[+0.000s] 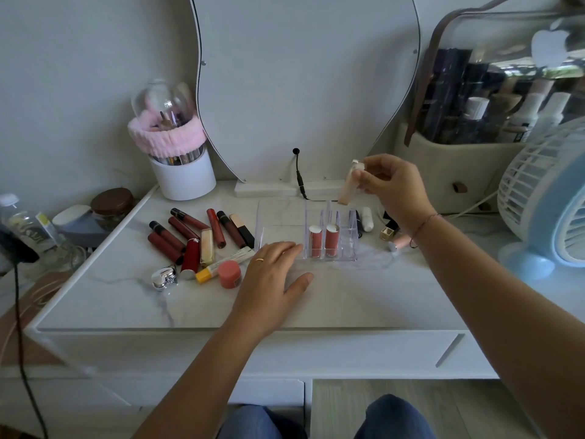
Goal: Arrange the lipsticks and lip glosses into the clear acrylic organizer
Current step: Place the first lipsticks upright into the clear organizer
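Clear acrylic organizer (306,217) sits upright on the counter (348,299). Two pink lipsticks (316,241) (332,240), white caps up, stand side by side in its front slots. Beige lip gloss tube (346,191) is tilted in the air over the organizer's 1 o'clock corner, pinched in the right grip (392,185). Dark red glosses (166,235) lie heaped at 9 o'clock. Pink tube (401,242) and gold lipstick (386,233) lie at 3 o'clock.

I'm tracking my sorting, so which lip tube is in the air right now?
The pale beige tube, pinched in the right hand above the organizer; the rest lie on the table or stand in slots.
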Demonstrator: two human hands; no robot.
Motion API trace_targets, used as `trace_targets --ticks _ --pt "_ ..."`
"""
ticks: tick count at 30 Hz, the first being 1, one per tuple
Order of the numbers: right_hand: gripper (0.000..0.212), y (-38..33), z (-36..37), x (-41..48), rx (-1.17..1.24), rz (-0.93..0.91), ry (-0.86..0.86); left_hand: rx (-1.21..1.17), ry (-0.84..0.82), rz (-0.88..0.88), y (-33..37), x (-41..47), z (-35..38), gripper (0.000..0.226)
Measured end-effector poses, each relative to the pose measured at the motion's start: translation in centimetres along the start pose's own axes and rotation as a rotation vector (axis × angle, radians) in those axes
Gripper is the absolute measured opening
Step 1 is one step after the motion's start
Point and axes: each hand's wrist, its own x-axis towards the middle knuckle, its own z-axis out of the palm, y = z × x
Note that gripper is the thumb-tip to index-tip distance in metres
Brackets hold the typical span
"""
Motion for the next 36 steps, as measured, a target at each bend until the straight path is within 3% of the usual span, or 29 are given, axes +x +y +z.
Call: trace_targets --ticks 8,22,28,32,36 --pt "0.009 0.5 0.6 0.7 -0.035 0.019 -0.056 0.005 -0.016 -0.009 -0.1 0.0 0.1 0.051" --pt "0.030 2.9 -0.1 -0.6 -0.207 0.129 -0.232 0.006 -0.023 -0.010 -0.2 0.0 0.2 0.051" --pt "0.034 2.6 -5.2 -1.3 -0.279 0.092 -0.085 -0.009 -0.018 -0.008 -0.2 0.0 0.3 0.051" --pt "0.035 4.4 -9.3 -4.1 -0.492 0.145 -0.008 -0.021 -0.021 -0.008 -0.2 0.0 0.2 0.050" --pt "0.047 6.3 -10.6 -6.6 -0.674 0.224 -0.069 -0.020 -0.021 -0.013 -0.2 0.0 0.2 0.050"
